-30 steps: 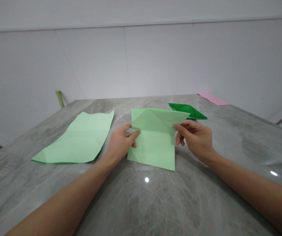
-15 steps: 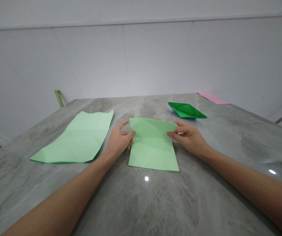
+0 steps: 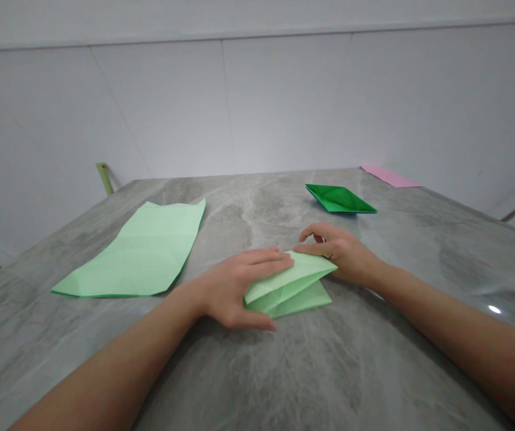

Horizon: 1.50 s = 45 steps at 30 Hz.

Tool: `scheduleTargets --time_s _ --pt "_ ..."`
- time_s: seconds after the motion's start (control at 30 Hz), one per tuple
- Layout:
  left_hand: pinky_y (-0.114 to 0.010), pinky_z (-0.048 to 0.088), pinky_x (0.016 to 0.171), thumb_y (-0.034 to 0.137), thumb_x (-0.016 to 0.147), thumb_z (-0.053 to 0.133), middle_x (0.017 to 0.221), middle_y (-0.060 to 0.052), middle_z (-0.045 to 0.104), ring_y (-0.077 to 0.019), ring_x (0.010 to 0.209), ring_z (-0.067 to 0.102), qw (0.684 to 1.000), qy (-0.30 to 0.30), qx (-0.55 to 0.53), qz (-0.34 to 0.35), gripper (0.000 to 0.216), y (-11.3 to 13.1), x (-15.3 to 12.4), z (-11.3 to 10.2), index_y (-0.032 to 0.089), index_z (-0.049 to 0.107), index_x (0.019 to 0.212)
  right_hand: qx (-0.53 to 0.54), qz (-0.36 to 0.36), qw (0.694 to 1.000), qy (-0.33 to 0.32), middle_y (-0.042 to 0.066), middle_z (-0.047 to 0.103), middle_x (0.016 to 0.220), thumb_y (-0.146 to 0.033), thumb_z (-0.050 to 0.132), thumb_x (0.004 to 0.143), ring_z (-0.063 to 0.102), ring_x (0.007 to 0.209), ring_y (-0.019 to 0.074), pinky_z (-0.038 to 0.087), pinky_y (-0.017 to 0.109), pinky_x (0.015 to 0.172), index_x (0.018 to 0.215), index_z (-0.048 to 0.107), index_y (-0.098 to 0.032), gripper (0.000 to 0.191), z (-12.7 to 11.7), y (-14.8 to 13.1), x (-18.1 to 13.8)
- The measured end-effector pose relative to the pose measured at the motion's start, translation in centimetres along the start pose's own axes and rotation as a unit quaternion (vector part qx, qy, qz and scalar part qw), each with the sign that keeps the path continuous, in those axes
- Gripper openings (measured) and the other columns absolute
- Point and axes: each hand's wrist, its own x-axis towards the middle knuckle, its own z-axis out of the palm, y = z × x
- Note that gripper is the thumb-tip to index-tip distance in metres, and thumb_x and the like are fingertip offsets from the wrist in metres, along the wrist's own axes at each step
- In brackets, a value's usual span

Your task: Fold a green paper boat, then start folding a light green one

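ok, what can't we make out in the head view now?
Head view, hidden: left end of the folded paper, under the left hand.
Head view, hidden: some fingers of the right hand, behind the rest of it.
Head view, cut off: left forearm, bottom edge; right forearm, right edge.

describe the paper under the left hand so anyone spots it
On the gray table, find the left hand near the middle. Partly under it lies a folded pale green paper, smaller than the sheet at left and paler than the dark green shape farther back.
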Motion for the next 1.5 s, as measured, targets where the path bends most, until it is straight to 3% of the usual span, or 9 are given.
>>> scheduleTargets --time_s 0.13,0.33,0.5,0.6,0.77,0.93,1.07,1.3,1.5 --pt "-0.053 0.027 0.115 0.017 0.073 0.060 0.151 -0.009 0.043 -0.0325 0.141 0.035 0.997 -0.041 0.061 -0.020 0.066 -0.6 -0.2 0.2 0.024 0.052 0.139 -0.007 -0.018 1.000 -0.004 0.010 0.064 0.115 -0.017 0.050 0.091 0.059 0.094 0.0227 0.051 0.040 0.084 0.118 0.071 -0.031 0.037 0.3 -0.2 0.2" --pt "-0.061 0.029 0.112 0.010 0.078 0.049 0.147 -0.006 0.048 -0.0319 0.138 0.041 0.992 -0.017 0.101 -0.076 0.059 -1.7 -0.4 0.3 0.026 0.057 0.135 0.073 -0.082 0.993 -0.032 0.011 0.054 0.139 -0.019 0.054 0.089 0.049 0.126 0.0286 0.040 0.052 0.105 0.136 0.057 -0.031 0.048 0.2 -1.0 0.2" --pt "-0.068 0.025 0.110 0.009 0.086 0.043 0.146 -0.007 0.049 -0.0333 0.138 0.040 0.988 -0.017 0.103 -0.112 0.052 -2.2 -0.3 0.5 0.024 0.058 0.134 0.100 -0.020 0.991 -0.092 0.015 0.040 0.151 -0.030 0.061 0.087 0.038 0.138 0.0334 0.033 0.056 0.111 0.143 0.049 -0.025 0.057 0.8 -1.6 0.1" --pt "-0.074 0.015 0.110 0.003 0.082 0.042 0.144 -0.005 0.052 -0.0333 0.140 0.037 0.983 -0.002 0.128 -0.130 0.057 -2.6 -0.2 0.6 0.026 0.060 0.130 0.109 0.047 0.987 -0.110 0.015 0.034 0.155 -0.036 0.067 0.083 0.030 0.143 0.0375 0.028 0.059 0.113 0.145 0.046 -0.024 0.066 0.9 -1.7 0.1" --pt "-0.077 -0.002 0.107 -0.001 0.073 0.047 0.144 -0.005 0.051 -0.0367 0.143 0.030 0.971 -0.011 0.171 -0.166 0.064 -2.6 -0.2 0.6 0.028 0.062 0.128 0.134 0.034 0.982 -0.130 0.009 0.026 0.160 -0.035 0.065 0.086 0.017 0.147 0.0370 0.022 0.062 0.114 0.136 0.056 -0.033 0.051 0.3 -1.8 0.3" --pt "-0.078 0.014 0.106 0.021 0.085 0.057 0.150 -0.010 0.043 -0.0409 0.142 0.029 0.978 -0.032 0.138 -0.151 0.050 -1.7 -0.2 0.6 0.028 0.057 0.135 0.136 -0.002 0.981 -0.137 0.005 0.028 0.160 -0.021 0.058 0.088 0.017 0.148 0.0341 0.019 0.062 0.114 0.134 0.057 -0.037 0.048 0.2 -1.6 0.3" --pt "-0.075 0.015 0.107 0.028 0.092 0.056 0.151 -0.008 0.042 -0.0396 0.143 0.027 0.978 -0.038 0.134 -0.155 0.042 -1.9 -0.3 0.6 0.031 0.058 0.134 0.139 0.000 0.977 -0.164 0.006 0.023 0.161 -0.015 0.058 0.083 0.012 0.148 0.0372 0.015 0.067 0.113 0.138 0.052 -0.035 0.059 0.2 -1.4 0.2" --pt "-0.054 0.024 0.116 0.018 0.095 0.048 0.152 -0.007 0.041 -0.0291 0.144 0.029 0.979 -0.026 0.118 -0.163 0.042 -3.0 -0.1 1.0 0.028 0.057 0.135 0.086 0.041 0.980 -0.177 0.010 0.019 0.162 -0.047 0.049 0.095 0.011 0.147 0.0397 0.012 0.070 0.112 0.148 0.037 -0.036 0.055 0.7 -2.4 0.5" --pt "-0.057 0.026 0.115 0.016 0.097 0.039 0.149 -0.009 0.044 -0.0294 0.142 0.034 0.955 0.012 0.149 -0.255 0.044 -4.3 -0.3 1.3 0.018 0.052 0.139 0.063 0.057 0.974 -0.208 0.011 0.012 0.163 -0.054 0.046 0.095 0.006 0.147 0.0439 0.009 0.071 0.110 0.148 0.037 -0.035 0.057 1.0 -2.7 0.8"
